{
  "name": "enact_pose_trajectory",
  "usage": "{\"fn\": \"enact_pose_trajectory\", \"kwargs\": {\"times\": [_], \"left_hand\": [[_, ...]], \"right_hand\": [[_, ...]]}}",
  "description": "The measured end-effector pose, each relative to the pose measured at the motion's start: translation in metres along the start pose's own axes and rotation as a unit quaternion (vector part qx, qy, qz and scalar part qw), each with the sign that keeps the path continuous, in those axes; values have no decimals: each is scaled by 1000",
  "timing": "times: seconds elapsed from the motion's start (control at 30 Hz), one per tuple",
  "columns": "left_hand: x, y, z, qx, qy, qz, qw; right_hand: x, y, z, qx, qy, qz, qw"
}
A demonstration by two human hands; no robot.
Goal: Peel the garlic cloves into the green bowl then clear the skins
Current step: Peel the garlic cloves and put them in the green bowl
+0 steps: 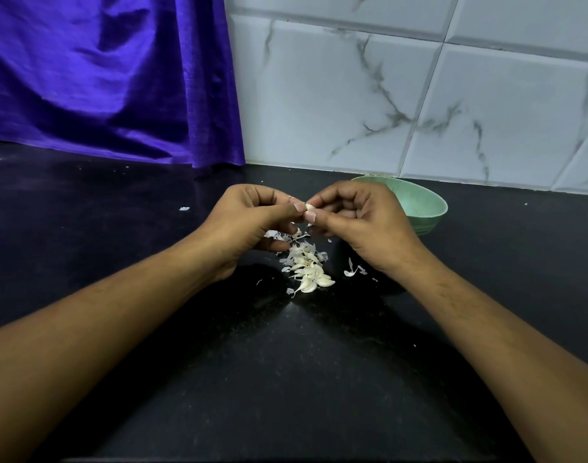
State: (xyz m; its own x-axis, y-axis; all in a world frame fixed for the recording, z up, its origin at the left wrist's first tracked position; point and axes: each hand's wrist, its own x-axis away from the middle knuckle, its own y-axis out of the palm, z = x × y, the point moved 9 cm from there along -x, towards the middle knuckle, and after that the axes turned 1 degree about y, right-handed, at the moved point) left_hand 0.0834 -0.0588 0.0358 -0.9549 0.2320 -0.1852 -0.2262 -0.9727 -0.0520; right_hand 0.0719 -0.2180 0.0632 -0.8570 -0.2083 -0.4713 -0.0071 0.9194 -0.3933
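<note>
Head view shows both hands raised above a black counter point(286, 379); the left hand point(249, 225) and right hand point(356, 222) pinch one garlic clove point(309, 206) between thumbs and fingertips; cloves and skins point(307, 267) lie piled below; the green bowl point(419, 203) sits just behind the right hand, near the tiled wall point(419, 95); a purple curtain point(102, 78) hangs left; bare counter spreads to both sides.

Two hands point(249, 218) point(359, 222), one green bowl point(419, 202), one garlic clove point(308, 206) — one heap of cloves and skins point(307, 269), uncountable.
</note>
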Motion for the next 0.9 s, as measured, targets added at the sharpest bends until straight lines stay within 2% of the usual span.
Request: {"fn": "enact_pose_trajectory", "kwargs": {"times": [0.37, 0.63, 0.9], "left_hand": [[1, -1, 8, -59, 27, 12, 998], [1, 0, 6, -60, 25, 9, 998], [2, 1, 1, -55, 5, 10, 998]], "right_hand": [[3, 1, -5, 34, -16, -7, 999], [4, -1, -9, 64, -30, 16, 997], [4, 3, -7, 79, -27, 5, 997]]}}
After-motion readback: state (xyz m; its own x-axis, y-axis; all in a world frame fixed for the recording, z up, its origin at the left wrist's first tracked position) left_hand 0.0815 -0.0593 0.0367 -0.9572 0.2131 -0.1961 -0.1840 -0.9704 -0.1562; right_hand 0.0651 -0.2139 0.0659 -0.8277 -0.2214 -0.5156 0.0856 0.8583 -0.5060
